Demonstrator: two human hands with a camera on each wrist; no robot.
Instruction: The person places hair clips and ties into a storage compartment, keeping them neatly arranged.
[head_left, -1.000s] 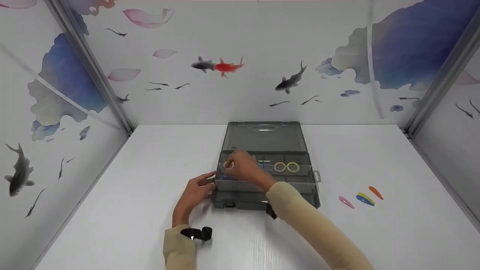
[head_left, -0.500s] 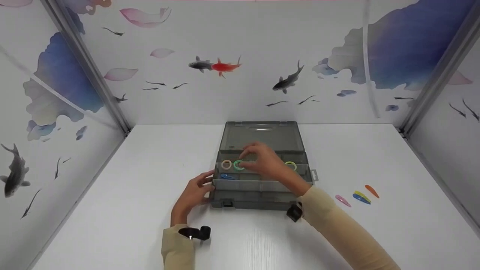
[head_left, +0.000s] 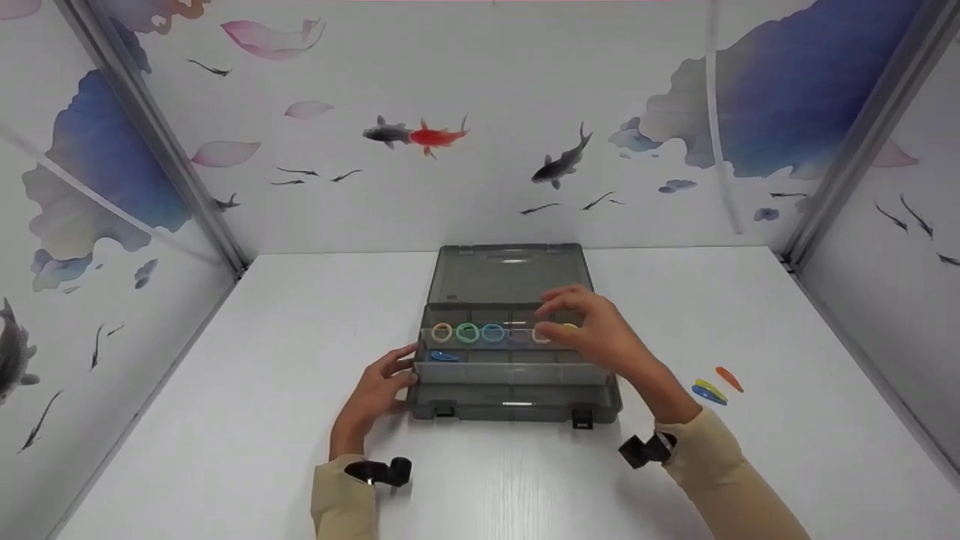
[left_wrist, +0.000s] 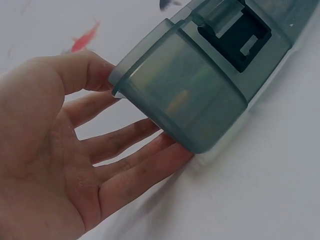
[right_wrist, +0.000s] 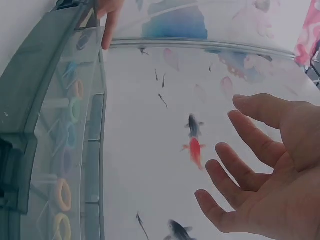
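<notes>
A grey, see-through compartment box (head_left: 517, 411) stands on the table with its lid laid back. My left hand (head_left: 375, 397) rests its fingers against the box's left end; in the left wrist view the fingertips touch its wall and rim. My right hand (head_left: 604, 326) hovers over the right part of the box, fingers spread and holding nothing. A row of coloured rings, such as the green ring (head_left: 467, 333) and blue ring (head_left: 493, 332), shows in the back compartments; my right hand partly covers the rightmost ones. One blue hair clip (head_left: 443, 356) lies in the middle row's left compartment.
To the right of the box, an orange hair clip (head_left: 729, 379), a yellow hair clip (head_left: 711, 389) and a second blue hair clip (head_left: 709, 393) lie on the white table (head_left: 300, 315). Walls with printed fish enclose the table's back and sides.
My right hand has moved from the left compartments to the right, uncovering the rings and the blue clip inside. My left hand stays at the box. The pink clip is now hidden by my right arm.
</notes>
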